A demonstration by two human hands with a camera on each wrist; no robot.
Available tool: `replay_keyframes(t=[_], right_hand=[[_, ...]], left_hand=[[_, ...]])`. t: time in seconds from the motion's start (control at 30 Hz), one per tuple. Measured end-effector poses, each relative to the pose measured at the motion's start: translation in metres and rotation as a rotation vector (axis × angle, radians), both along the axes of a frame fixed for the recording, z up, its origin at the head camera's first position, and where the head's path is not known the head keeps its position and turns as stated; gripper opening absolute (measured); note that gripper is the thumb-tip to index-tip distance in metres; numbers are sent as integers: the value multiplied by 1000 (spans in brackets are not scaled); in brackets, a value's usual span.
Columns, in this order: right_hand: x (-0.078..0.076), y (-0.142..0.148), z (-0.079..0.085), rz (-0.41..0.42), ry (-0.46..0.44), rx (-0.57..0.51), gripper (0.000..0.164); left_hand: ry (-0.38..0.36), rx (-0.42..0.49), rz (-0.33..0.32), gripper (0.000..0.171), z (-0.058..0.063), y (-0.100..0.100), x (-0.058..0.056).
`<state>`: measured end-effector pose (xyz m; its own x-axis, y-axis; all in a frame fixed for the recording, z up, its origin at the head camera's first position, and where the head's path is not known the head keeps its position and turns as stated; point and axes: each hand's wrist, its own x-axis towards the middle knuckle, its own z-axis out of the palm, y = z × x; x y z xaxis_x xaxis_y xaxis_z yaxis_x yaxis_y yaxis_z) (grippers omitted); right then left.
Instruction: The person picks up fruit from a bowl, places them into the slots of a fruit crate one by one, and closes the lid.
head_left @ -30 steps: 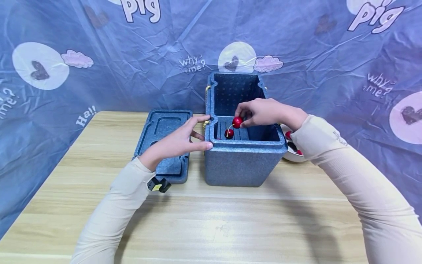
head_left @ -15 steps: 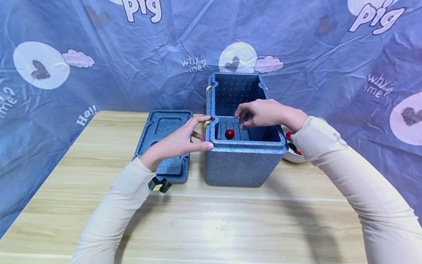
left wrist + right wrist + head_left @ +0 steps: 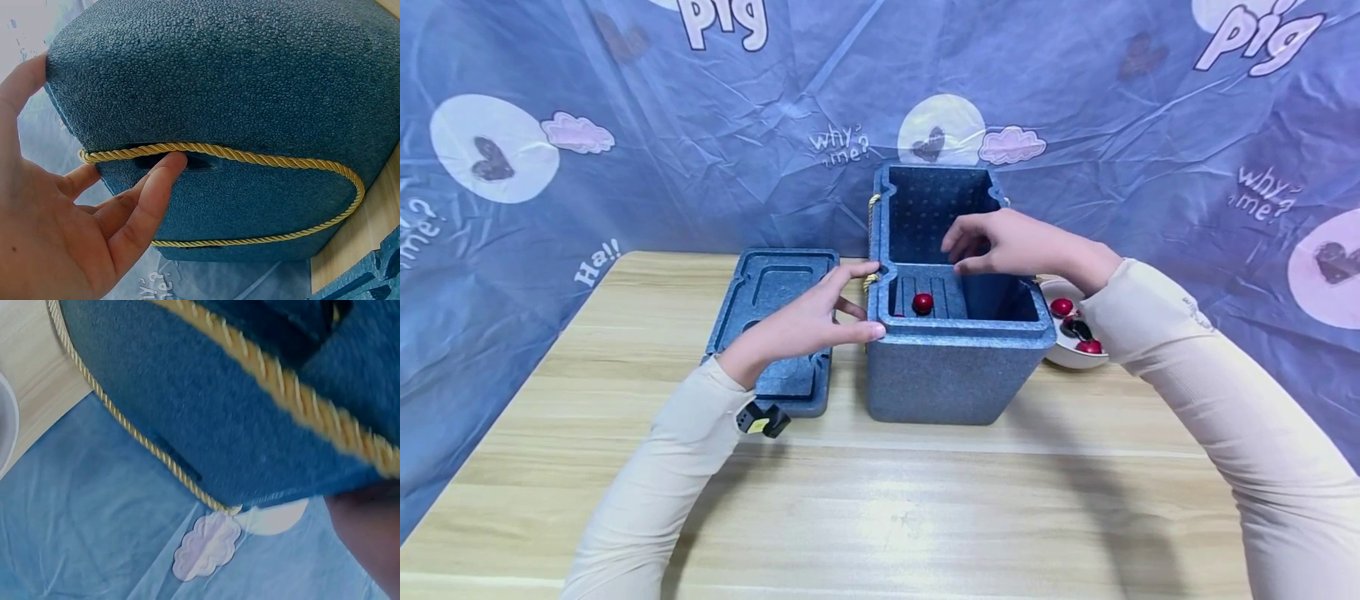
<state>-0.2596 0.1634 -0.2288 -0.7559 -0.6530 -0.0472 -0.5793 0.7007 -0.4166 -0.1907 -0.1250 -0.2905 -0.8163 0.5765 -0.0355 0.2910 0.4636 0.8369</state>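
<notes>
A blue-grey foam box (image 3: 940, 383) stands uncovered on the table. One dark red cherry (image 3: 922, 303) lies on its ridged floor; a sliver of red shows by the near left inner corner. My left hand (image 3: 805, 317) touches the box's left rim with its thumb and extended fingers. In the left wrist view, one fingertip of the left hand (image 3: 81, 231) touches a twisted gold rope (image 3: 269, 159) on the box's side. Above the box opening is my right hand (image 3: 1011, 243), fingers loosely bent and holding nothing. Only part of the right hand (image 3: 369, 537) shows, dark, in the right wrist view.
A white bowl (image 3: 1071, 360) stands right of the box, holding several red cherries and something dark. The box's lid (image 3: 775, 287) lies on the wooden table (image 3: 880, 500) to the left. A printed blue cloth (image 3: 737, 167) hangs behind.
My right hand let go of a red cherry with a stem, then rose slightly and moved right, uncovering more of the bowl. The left hand stayed on the rim.
</notes>
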Motion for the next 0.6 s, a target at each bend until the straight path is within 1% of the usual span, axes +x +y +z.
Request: replay_keyframes(t=[0.1,0.17,0.37,0.47,0.6], right_hand=[[0,8,6,-12,79,-40,19],[1,15,11,-44,111,-58,19],[3,34,23,-137,142,-121,22],[2,46,26,-156,135,-189,23],[0,62,27,-194,71,-312,22]], left_hand=[[3,2,-2,80,-1,0,0],[7,1,-3,80,-1,0,-1],[16,-12,3,79,-2,0,-1],[13,-19,6,79,-1,0,-1],[14,-12,10,79,-2,0,-1]])
